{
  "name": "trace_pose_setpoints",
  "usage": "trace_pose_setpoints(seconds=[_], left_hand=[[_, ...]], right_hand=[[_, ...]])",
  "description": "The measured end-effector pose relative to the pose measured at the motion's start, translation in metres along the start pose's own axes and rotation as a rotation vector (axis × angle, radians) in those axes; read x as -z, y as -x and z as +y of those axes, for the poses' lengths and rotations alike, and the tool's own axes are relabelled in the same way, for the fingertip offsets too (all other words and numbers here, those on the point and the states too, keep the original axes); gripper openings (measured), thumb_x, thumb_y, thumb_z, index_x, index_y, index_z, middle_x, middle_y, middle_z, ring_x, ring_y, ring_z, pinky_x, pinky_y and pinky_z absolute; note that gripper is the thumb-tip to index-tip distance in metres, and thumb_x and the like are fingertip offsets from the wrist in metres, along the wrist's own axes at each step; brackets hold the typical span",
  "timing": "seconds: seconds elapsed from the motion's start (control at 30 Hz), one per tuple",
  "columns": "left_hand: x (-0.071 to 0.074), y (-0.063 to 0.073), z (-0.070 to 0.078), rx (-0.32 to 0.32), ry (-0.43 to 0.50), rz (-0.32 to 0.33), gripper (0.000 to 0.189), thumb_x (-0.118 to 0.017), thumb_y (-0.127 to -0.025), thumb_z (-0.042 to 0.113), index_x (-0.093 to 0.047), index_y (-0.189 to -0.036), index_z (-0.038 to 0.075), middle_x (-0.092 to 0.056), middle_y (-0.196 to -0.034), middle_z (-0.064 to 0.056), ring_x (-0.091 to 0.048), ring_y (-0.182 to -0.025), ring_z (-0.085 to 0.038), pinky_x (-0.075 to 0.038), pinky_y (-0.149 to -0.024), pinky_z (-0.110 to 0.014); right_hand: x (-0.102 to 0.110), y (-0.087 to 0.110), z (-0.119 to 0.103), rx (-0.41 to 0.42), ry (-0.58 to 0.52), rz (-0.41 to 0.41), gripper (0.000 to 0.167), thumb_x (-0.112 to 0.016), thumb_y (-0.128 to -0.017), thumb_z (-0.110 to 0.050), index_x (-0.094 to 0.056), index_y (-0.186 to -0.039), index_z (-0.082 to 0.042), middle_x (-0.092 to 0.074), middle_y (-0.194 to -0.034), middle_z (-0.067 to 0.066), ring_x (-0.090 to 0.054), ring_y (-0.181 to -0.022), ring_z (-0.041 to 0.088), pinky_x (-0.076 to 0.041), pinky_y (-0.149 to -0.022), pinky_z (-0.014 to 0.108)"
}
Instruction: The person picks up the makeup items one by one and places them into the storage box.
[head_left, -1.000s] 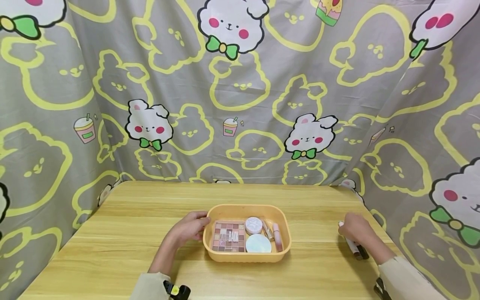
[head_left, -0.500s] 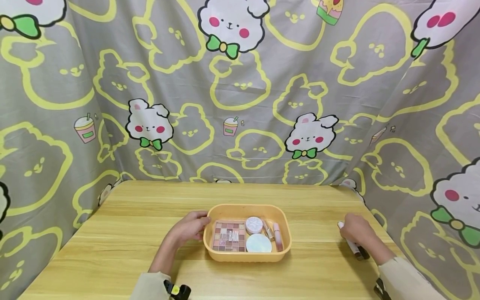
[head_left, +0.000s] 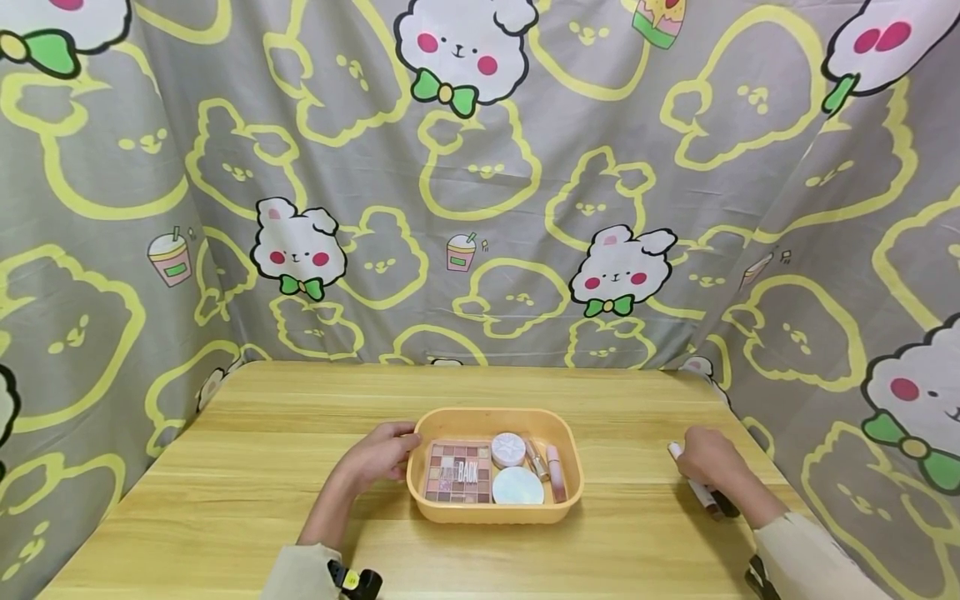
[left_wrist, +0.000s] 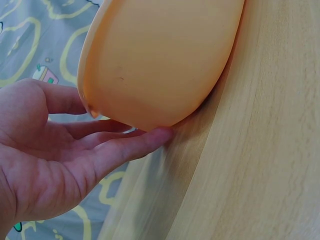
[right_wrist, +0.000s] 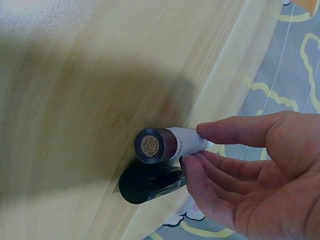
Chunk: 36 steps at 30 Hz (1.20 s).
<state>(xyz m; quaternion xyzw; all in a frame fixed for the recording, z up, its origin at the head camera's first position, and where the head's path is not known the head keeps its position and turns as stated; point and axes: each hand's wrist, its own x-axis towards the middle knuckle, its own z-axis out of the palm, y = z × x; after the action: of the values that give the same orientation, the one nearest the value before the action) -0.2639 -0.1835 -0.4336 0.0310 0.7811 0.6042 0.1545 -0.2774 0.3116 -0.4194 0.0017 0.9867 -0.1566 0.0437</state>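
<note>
My left hand (head_left: 381,454) grips the left end of an orange plastic basket (head_left: 495,515), fingers at its rim. In the left wrist view the thumb (left_wrist: 150,140) lies against the basket's outer wall, low near the table. My right hand (head_left: 716,458) pinches a white-and-dark-brown lip gloss tube (right_wrist: 187,141) between thumb and fingers. A black cylindrical tube (right_wrist: 142,185) lies right beside it on the table, with fingertips close to its far end. Inside the basket are an eyeshadow palette (head_left: 457,473), a small round patterned case (head_left: 508,450) and a pale round compact (head_left: 517,486).
A slim gold-ended tube (head_left: 537,463) and a pink lip gloss (head_left: 555,475) lie at the basket's right side. The wooden table (head_left: 322,392) ends at a patterned grey curtain (head_left: 480,208) behind and on both sides.
The lip gloss tube in my right hand has shifted slightly left, and more of its white end shows. My left hand and the basket stay in place.
</note>
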Motion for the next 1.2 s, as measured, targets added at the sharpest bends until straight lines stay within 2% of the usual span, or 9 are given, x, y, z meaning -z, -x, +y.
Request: trace_pose_setpoints(seconds=[0.33,0.73,1.2], left_hand=[[0.0002,0.0001,-0.0001,0.0,0.002,-0.001,0.051,-0.044,-0.107,0.017,-0.039,-0.149,-0.01,-0.059,-0.136,-0.027,-0.061,-0.123,-0.036,-0.059,-0.09,-0.048],[0.0012,0.0007,0.0,-0.003,-0.008,-0.019,0.05,-0.043,-0.107,0.018,-0.04,-0.149,-0.009,-0.06,-0.134,-0.026,-0.063,-0.118,-0.032,-0.06,-0.088,-0.044],[0.0,0.0,0.0001,-0.004,-0.001,-0.003,0.051,-0.044,-0.107,0.017,-0.039,-0.149,-0.011,-0.059,-0.136,-0.027,-0.063,-0.121,-0.036,-0.059,-0.089,-0.047]], right_hand=[[0.0027,-0.0016,0.001,-0.001,0.033,-0.006,0.012,-0.057,-0.082,-0.004,-0.052,-0.071,-0.003,-0.053,-0.064,0.01,-0.054,-0.049,0.02,-0.047,-0.044,0.029],[0.0037,0.0008,-0.0015,-0.033,-0.01,-0.046,0.011,-0.063,-0.078,-0.001,-0.054,-0.073,0.0,-0.055,-0.066,0.014,-0.058,-0.05,0.023,-0.05,-0.042,0.029],[0.0023,0.0004,-0.0044,-0.02,0.013,-0.042,0.011,-0.059,-0.082,0.001,-0.053,-0.072,0.0,-0.054,-0.065,0.015,-0.059,-0.049,0.023,-0.052,-0.042,0.03]])
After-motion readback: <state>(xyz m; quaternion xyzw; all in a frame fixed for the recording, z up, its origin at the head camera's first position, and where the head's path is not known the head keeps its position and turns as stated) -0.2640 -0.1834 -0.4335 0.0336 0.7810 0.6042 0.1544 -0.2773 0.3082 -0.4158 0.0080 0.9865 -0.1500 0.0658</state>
